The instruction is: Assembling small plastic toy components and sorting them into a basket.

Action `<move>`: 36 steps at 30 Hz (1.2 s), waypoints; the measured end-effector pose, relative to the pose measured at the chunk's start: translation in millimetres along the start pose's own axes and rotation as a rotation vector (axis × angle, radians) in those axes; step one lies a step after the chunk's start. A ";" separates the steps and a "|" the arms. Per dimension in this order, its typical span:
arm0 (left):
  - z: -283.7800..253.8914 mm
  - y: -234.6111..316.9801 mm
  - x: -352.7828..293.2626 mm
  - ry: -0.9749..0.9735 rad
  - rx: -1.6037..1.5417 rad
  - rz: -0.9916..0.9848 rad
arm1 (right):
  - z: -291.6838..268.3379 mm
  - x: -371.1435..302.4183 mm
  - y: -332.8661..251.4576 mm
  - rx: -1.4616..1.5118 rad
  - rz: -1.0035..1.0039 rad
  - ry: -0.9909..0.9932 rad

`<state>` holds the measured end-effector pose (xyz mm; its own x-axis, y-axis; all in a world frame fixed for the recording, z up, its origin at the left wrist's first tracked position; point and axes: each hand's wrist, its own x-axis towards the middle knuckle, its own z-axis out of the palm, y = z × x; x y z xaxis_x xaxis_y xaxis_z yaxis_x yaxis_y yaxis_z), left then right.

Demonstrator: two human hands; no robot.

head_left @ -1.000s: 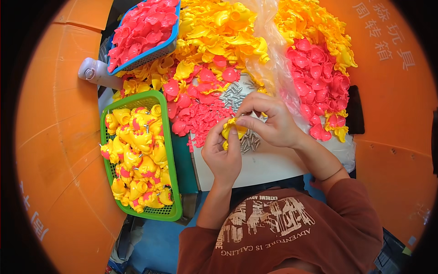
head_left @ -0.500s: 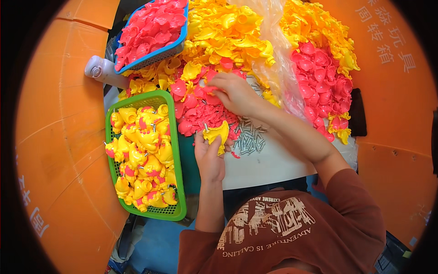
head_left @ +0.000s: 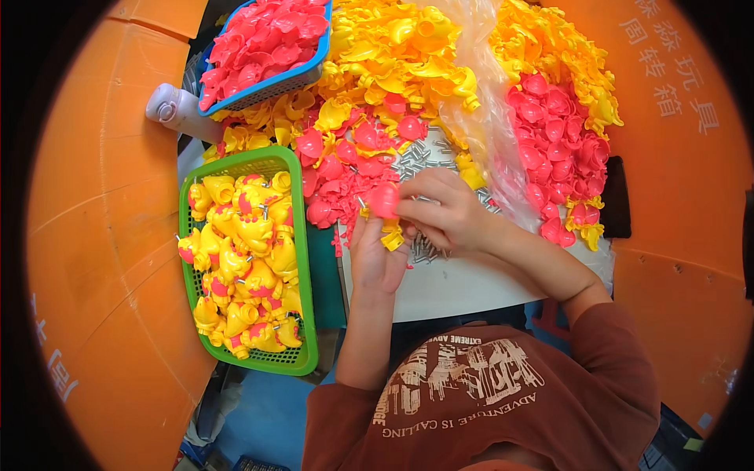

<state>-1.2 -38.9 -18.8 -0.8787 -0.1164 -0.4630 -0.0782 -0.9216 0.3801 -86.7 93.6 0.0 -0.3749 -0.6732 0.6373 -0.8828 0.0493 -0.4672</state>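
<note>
- Roughly, orange walls [head_left: 110, 235] x2, one left, one right; blue floor [head_left: 275, 408] patch at the near left.
- Table [head_left: 471, 286] x1, white top, bare along the near edge.
- Yellow heaps [head_left: 400, 47] x2, far centre and far right, clear plastic sheet [head_left: 479, 63] x1 between.
- Pink heap [head_left: 558, 141] x1 on the right, shells overlapping, uncountable.
- Green basket [head_left: 310, 330] x1, left, full of yellow-and-pink pieces [head_left: 255, 231]; too stacked for an exact count.
- Blue basket [head_left: 275, 82] x1, far left, filled with pink shells.
- Pale bottle [head_left: 184, 111] x1, lying tilted beside the blue basket.
- Hands x2, close together over the near centre. Left hand [head_left: 377, 259]: fingers curled round one yellow part [head_left: 392, 235]. Right hand [head_left: 448, 208]: thumb and fingers pinching one pink shell [head_left: 384, 200], held against the yellow part; exact contact hidden.
- Small pink bits [head_left: 345, 188], scattered left of the hands, uncountable.
- Metal pins [head_left: 424, 161], dozens, loose on the table around the right hand.
</note>
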 end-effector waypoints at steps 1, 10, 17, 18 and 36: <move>2.8 -5.3 0.9 -0.031 0.015 0.021 | -4.6 -4.3 -3.8 0.000 0.002 0.000; 22.1 -37.9 -4.7 0.008 0.395 0.371 | -32.1 -20.1 -29.2 0.581 0.812 0.029; 32.6 -30.8 -6.0 -0.054 0.037 0.099 | -32.1 -23.7 -47.2 0.607 0.676 0.047; 37.9 -30.9 -6.5 0.000 0.077 0.099 | -29.5 -25.3 -46.5 0.457 0.636 0.052; 31.3 -26.6 -12.9 -0.109 0.027 0.078 | -11.1 -20.9 -48.9 0.304 0.651 0.178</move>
<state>-2.5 -1.4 2.1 -0.9285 -0.1446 -0.3419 -0.0196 -0.9007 0.4339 -38.8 113.5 16.3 -0.8588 -0.4463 0.2514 -0.3588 0.1738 -0.9171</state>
